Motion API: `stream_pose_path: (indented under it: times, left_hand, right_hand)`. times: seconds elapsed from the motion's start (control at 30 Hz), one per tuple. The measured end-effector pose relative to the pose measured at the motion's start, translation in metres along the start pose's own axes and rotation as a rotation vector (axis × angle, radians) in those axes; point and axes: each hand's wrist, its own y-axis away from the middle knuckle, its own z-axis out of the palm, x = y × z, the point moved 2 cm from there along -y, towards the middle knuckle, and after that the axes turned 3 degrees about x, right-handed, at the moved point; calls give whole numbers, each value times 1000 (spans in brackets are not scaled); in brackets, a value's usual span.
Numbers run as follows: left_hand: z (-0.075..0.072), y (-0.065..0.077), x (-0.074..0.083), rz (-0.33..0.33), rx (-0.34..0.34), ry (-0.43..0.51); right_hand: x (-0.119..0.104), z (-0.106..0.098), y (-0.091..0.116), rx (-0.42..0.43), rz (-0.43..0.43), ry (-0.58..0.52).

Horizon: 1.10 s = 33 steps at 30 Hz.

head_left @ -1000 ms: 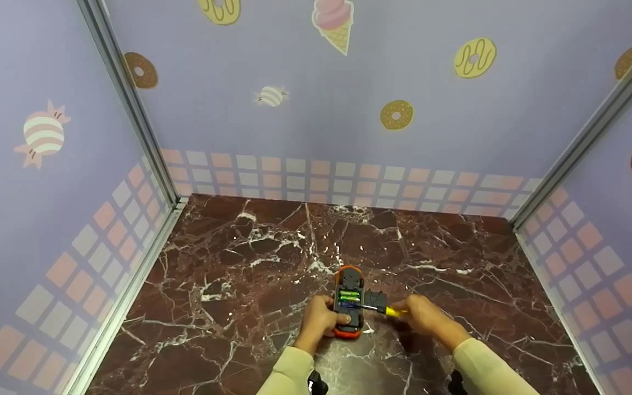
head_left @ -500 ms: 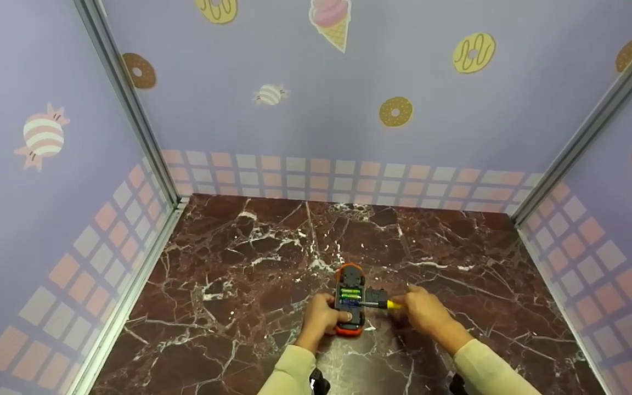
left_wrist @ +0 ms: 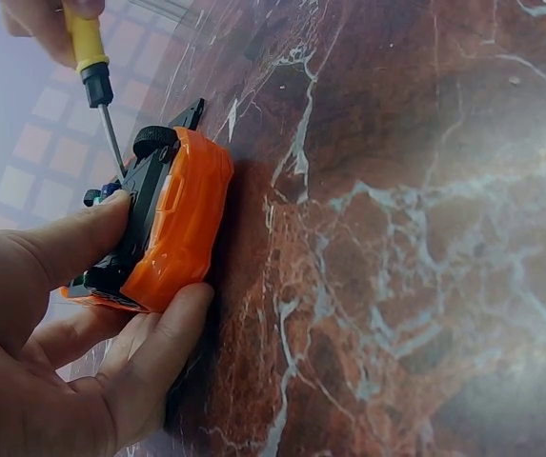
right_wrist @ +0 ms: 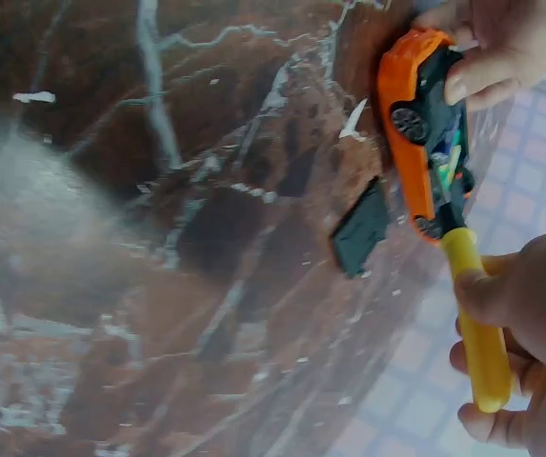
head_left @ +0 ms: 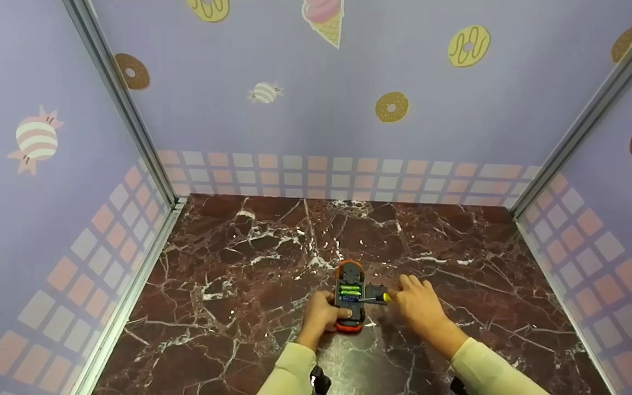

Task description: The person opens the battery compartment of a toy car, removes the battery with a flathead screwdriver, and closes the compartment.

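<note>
An orange toy car lies wheels up, its black underside showing and its battery bay open. Green batteries and a dark blue one sit in the bay. My left hand grips the car from the left, thumb on the underside and fingers round the orange body. From the right, my right hand holds a yellow-handled screwdriver. Its shaft slants down into the bay beside the blue battery. Part of the bay is hidden by my left thumb in the left wrist view.
A dark battery cover lies on the dark red marbled tabletop, just right of the car. Patterned panels stand at the back and both sides, with metal posts in the corners.
My right hand has moved slightly away from me and tipped the screwdriver up more steeply, its tip still at the battery bay. My left hand keeps its grip on the car.
</note>
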Motion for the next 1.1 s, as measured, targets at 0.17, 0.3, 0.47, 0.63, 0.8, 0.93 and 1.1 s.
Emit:
stream_pose_path:
  times: [0.17, 0.3, 0.47, 0.63, 0.8, 0.93, 1.1]
  left_hand:
    - [-1, -3, 1, -16, -11, 26]
    - [-1, -4, 1, -3, 1, 3]
    - [-2, -3, 1, 7, 2, -2]
    - [-2, -3, 0, 2, -14, 32]
    - [-1, -1, 0, 19, 8, 6]
    - [-1, -1, 0, 39, 26, -29]
    - [-2, 0, 1, 44, 36, -36]
  right_hand:
    - [14, 15, 10, -78, 114, -184]
    - [19, 22, 16, -88, 119, -218]
    - [13, 12, 7, -39, 55, -139]
    - [-2, -5, -11, -30, -19, 30]
    - [-10, -13, -19, -60, -12, 103]
    - [-12, -12, -18, -73, 5, 117]
    - [-8, -11, -12, -41, 46, 98]
